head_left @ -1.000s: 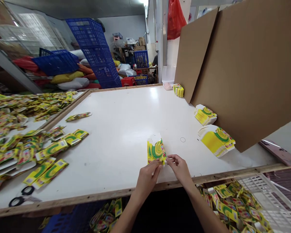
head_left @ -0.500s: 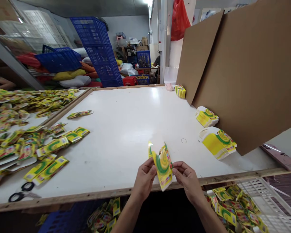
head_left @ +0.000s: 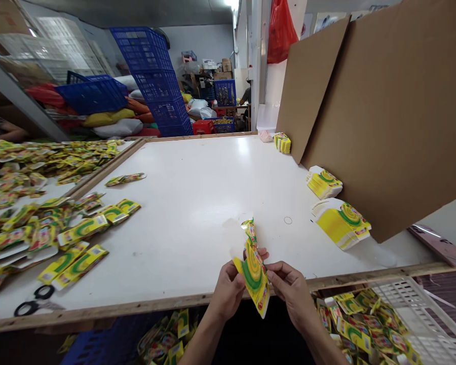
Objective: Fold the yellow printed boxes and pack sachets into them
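Note:
Just over the table's front edge, a yellow and green printed carton (head_left: 254, 274) is held tilted between both hands. Its body looks partly flattened. My left hand (head_left: 228, 290) is closed on its left side, thumb in front. On the right side, the fingers of my right hand (head_left: 290, 285) pinch the carton's edge. Beyond the carton stands another yellow printed piece (head_left: 252, 229); whether it belongs to the same carton, I cannot tell. Stacks of flat cartons (head_left: 341, 223) lie to the right of my hands.
The white table (head_left: 182, 203) has a wooden rim. Made-up cartons (head_left: 41, 235) and black-handled scissors (head_left: 36, 300) lie at left. Cardboard sheets (head_left: 383, 116) stand along the right. Below the edge are a white basket (head_left: 437, 314) with cartons and a blue crate (head_left: 95, 344).
Both hands have shifted slightly downward with the carton. The carton has tilted, its lower end swinging right and down, and the piece behind it has moved right.

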Available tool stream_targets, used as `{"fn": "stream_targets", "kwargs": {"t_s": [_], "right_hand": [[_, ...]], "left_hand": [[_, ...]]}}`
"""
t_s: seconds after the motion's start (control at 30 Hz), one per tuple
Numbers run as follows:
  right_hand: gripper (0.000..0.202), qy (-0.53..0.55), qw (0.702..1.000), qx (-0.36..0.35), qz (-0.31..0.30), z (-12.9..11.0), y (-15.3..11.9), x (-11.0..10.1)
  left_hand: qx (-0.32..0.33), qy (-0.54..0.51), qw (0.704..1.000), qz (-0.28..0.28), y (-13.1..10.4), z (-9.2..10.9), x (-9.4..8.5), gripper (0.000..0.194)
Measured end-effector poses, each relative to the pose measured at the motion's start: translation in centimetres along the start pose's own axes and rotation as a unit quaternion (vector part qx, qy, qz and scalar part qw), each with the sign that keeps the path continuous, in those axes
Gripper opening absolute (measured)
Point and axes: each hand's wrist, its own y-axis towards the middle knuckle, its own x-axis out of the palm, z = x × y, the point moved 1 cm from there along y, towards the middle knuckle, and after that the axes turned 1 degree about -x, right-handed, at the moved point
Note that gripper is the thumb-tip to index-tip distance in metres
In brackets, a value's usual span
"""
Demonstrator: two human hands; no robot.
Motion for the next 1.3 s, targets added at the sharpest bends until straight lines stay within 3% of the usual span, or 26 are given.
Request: {"fn": "stream_targets", "kwargs": {"t_s": [0.17,0.43,0.57,0.67,0.83,1.07,1.17,1.3], "right_hand": [[0.03,-0.066,0.997,-0.033,-0.024,-0.6,-0.4,0.1],[0.034,-0.16,0.985,-0.056,0.017,-0.3,-0.4,0.4],[0.03,-0.234,0.967,-0.09,0.056,0.3,-0.2,-0.4],[0.045,-0.228,0.967,-0.109,0.024,0.0,-0.1,-0.9],[0.049,-0.152,0.98,-0.096,-0.085,-1.8,-0.3,-1.3],[0.027,-0.228,0.956,-0.053,-0.18,-4.1,-0.2,-1.5],[0.023,-0.279,0.941,-0.097,-0.164,-4.3,0.1,-1.3],[0.023,-0.28,0.943,-0.146,-0.104,-3.4,0.5,-1.3]], "left_hand": [[-0.012,0.017,0.999,0.047,0.3,-1.0,-0.4,0.05],[0.001,0.118,0.98,0.161,0.8,-2.1,-0.8,0.031],[0.008,0.13,0.981,0.146,0.4,-1.1,-0.1,0.06],[-0.016,0.153,0.984,0.093,-0.3,-0.1,0.3,0.066],[-0.052,0.128,0.99,-0.012,-0.7,1.5,0.3,0.066],[-0.107,0.062,0.99,-0.072,-1.0,1.6,0.3,0.041],[-0.121,0.07,0.988,-0.065,-1.3,1.2,0.3,0.042],[-0.11,0.098,0.988,-0.048,-1.5,0.7,-0.1,0.078]]}}
